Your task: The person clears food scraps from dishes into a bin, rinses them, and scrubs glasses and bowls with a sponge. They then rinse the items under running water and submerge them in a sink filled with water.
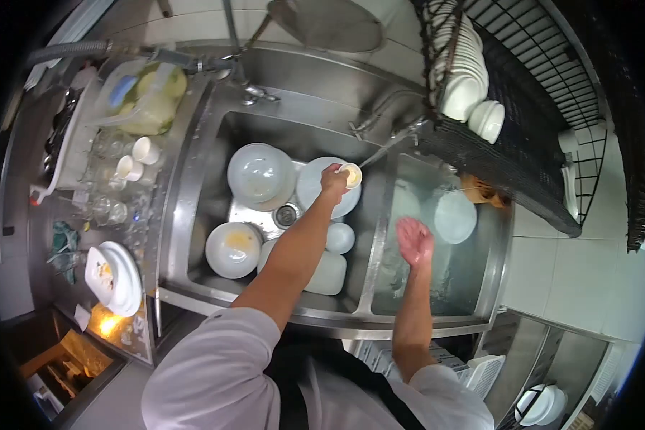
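My left hand (332,180) holds a small white cup (350,176) with something yellowish inside, above a round white plate (329,188) in the left sink basin. A thin stream from the faucet (408,132) reaches down toward the cup. My right hand (414,242), wet, palm up and fingers spread, holds nothing over the water-filled right basin. A round white dish (455,216) lies in that water to its right. The left basin also has a large bowl (258,175), a stained bowl (233,249) and a small bowl (340,238).
On the left counter are white cups (145,150), glasses, stacked plates (125,278) with food scraps and a bag of something green (149,97). A dark rack (509,154) with stacked dishes overhangs the right basin. A metal divider (375,251) separates the basins.
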`<action>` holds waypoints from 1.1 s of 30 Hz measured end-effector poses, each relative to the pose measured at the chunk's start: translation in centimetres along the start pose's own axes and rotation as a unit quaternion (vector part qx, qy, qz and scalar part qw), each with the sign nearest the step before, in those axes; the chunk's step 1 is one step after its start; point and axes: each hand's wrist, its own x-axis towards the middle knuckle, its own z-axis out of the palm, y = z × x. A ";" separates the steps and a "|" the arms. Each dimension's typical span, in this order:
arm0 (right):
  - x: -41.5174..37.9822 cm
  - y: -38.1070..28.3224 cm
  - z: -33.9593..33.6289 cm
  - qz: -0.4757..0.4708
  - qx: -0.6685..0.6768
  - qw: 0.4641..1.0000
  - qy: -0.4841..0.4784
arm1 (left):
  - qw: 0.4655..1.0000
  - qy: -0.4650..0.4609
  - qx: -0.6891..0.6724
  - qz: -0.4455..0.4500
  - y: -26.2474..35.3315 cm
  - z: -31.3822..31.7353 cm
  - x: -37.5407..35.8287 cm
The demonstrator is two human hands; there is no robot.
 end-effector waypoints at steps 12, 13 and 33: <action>-1.0 1.8 -19.9 -0.008 -0.166 0.914 0.371 | 0.978 -0.025 -0.203 -0.052 5.1 4.9 -1.1; -0.1 1.4 -23.2 0.059 -0.049 0.975 0.209 | 0.985 -0.025 -0.164 -0.050 5.1 5.0 -1.1; 15.6 23.5 44.2 -0.501 -0.670 0.461 -0.298 | 0.877 0.301 0.224 0.300 9.4 -28.9 -16.4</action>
